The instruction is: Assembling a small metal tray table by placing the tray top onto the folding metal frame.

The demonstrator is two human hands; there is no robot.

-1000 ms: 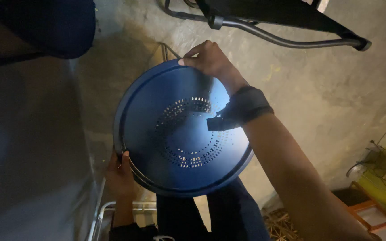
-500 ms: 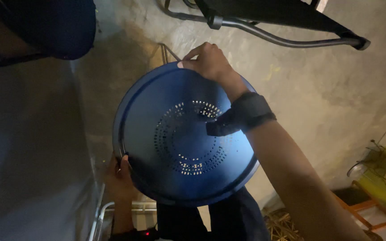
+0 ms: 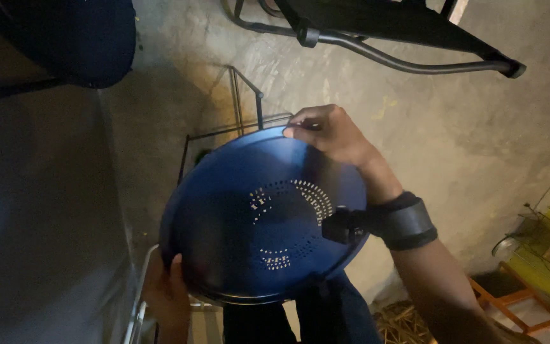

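Tilted further since a second ago, the blue perforated pan point(image 3: 262, 216) stays gripped at opposite rims by the left hand point(image 3: 167, 293) and right hand point(image 3: 332, 134); firm opposed grips best steady it.

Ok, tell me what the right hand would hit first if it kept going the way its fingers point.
The right hand grips the far rim of the blue perforated bowl, fingers pointing left. That way lies the thin black wire frame behind the bowl, probably first, though depth is unclear.

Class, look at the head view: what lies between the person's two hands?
In the head view, the round blue perforated pan spans the stretch: the right hand grips its far rim, the left hand its near rim.
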